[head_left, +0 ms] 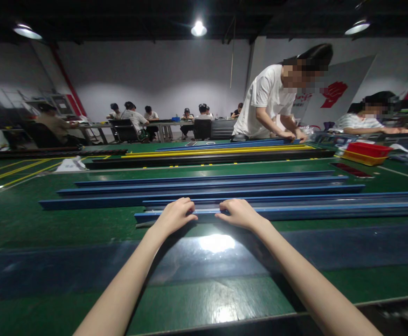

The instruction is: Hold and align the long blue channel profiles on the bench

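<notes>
A long blue channel strip (315,213) with raised edges lies across the green table in front of me. My left hand (176,215) is closed on its near edge close to the left end, fingers curled over into the channel and thumb on the near side. A short gap to the right, my right hand (239,213) grips the same edge in the same way. Just beyond lie several more blue strips (99,202), side by side. On my side of the channel, a clear plastic sheet (78,268) stretches flat under my forearms.
Farther back lie a black rail (204,159) and a yellow strip (224,150). At the right sit a red tray (369,149) and a yellow tray (363,159). Across the table a person (265,100) bends over another blue strip. A white paper piece (70,164) lies left.
</notes>
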The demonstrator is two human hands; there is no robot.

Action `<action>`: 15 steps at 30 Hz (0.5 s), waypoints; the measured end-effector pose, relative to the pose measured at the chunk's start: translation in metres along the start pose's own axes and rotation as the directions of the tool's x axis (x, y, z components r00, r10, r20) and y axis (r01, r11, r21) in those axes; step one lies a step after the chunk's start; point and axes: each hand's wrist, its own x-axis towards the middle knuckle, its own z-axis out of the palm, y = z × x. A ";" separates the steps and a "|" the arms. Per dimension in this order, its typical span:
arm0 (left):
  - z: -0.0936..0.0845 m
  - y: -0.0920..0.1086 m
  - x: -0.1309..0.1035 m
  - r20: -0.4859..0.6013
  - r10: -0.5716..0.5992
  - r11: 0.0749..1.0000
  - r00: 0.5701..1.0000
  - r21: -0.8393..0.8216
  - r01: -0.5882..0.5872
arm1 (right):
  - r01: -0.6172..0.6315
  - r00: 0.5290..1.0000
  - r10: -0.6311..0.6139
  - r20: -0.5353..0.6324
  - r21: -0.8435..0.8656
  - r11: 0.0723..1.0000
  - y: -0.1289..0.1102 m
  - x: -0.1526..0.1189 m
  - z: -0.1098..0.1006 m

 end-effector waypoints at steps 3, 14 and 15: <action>-0.004 -0.002 -0.002 0.007 -0.023 0.999 1.000 0.027 0.023 | 0.010 1.000 -0.010 -0.015 0.005 1.000 -0.007 0.006 0.003; -0.008 -0.003 -0.004 0.019 -0.038 0.998 0.999 0.057 0.037 | 0.032 0.995 -0.030 -0.092 0.023 0.999 -0.009 0.003 0.012; -0.008 -0.003 -0.004 0.017 -0.039 0.998 0.999 0.052 0.038 | 0.036 0.995 -0.034 -0.095 0.021 0.999 -0.009 0.003 0.012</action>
